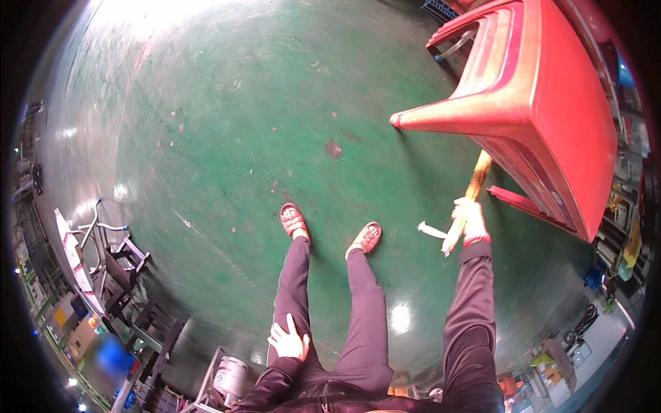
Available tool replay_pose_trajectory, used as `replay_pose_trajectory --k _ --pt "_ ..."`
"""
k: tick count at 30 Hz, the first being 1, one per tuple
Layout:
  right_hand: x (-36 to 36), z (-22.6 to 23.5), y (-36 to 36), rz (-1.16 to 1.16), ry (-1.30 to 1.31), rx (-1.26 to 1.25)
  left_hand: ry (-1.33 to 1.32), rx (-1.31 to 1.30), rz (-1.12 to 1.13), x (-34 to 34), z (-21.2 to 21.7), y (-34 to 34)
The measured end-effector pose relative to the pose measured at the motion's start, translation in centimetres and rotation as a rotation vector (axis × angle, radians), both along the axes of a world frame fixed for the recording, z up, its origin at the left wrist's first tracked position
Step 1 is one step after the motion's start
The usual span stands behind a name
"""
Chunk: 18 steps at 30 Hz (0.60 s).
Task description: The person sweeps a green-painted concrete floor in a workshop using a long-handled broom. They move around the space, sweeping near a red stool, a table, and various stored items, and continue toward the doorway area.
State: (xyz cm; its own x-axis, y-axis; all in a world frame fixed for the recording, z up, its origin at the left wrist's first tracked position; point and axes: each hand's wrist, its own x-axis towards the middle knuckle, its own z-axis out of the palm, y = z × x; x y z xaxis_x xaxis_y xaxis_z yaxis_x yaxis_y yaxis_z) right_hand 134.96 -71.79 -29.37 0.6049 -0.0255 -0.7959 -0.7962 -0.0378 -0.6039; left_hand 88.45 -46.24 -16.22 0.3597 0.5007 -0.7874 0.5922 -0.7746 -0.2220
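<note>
My right hand point(470, 215) grips a yellow-brown stick point(478, 177) that looks like wood or bamboo. The stick's upper part passes out of sight behind a large red plastic stool or small table point(575, 110), and a torn whitish strip point(432, 230) sticks out by its lower end. Whether the stick touches the red piece, I cannot tell. My left hand point(289, 341) lies on my left thigh with its fingers spread and nothing in it.
Underfoot is a green painted floor point(227, 151) with scuffs and small scraps. On the left stand dark metal frames point(141, 323) and a white-and-red panel point(76, 258). A whitish metal canister point(231, 375) is near my left side. Cluttered shelves point(623, 227) line the right edge.
</note>
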Motion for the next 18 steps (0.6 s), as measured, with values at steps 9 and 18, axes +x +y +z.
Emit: replay_pose_trajectory --k 9,18 --pt "-9.6 12.7 1.5 0.008 0.433 0.182 -0.017 -0.172 0.103 1.7 1.2 3.6" --pt "-16.5 17.7 -1.0 0.120 0.258 -0.252 -0.010 -0.202 0.081 1.2 2.3 5.7"
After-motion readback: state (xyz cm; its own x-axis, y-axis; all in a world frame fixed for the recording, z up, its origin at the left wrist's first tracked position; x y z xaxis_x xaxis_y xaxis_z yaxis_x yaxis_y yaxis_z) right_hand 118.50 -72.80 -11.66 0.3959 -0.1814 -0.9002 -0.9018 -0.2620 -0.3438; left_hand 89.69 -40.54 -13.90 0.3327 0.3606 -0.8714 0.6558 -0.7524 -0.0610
